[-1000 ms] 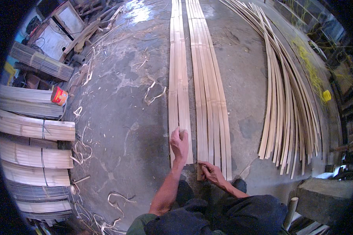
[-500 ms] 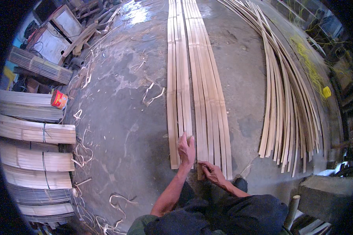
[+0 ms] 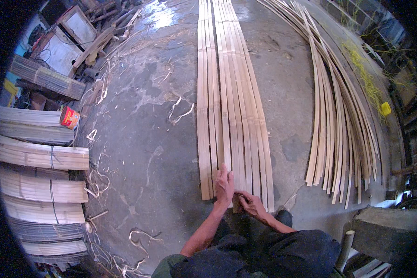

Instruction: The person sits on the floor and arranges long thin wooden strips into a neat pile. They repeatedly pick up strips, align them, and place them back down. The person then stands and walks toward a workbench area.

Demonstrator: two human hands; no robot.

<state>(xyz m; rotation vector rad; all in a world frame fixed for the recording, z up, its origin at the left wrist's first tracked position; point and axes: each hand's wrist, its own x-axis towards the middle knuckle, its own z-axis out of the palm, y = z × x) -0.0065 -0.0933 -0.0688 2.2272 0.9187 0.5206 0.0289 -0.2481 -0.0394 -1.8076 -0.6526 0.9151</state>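
Observation:
Long, pale bamboo strips (image 3: 247, 139) lie side by side on the floor, running away from me in two groups with a narrow gap between them. My left hand (image 3: 224, 189) is on the near end of a strip at the gap, its thumb on the right side and its fingers on the left, closed about it. Just to the right, my right hand (image 3: 252, 204) pinches the near end of a neighbouring strip, whose tip looks darker. Both hands are close together, and the palms hide part of the strip ends.
A loose fan of bamboo strips (image 3: 340, 134) lies at the right. Tied bundles of slats (image 3: 46, 190) are stacked at the left, with a red can (image 3: 70, 117) on one. Yellow twine (image 3: 362, 74) tangles at the far right; curled shavings (image 3: 180, 111) litter the concrete floor (image 3: 143, 139).
My left hand has moved slightly right, bringing a strip from the left group against the right group, so the gap now lies further left. The right hand has stayed nearly still.

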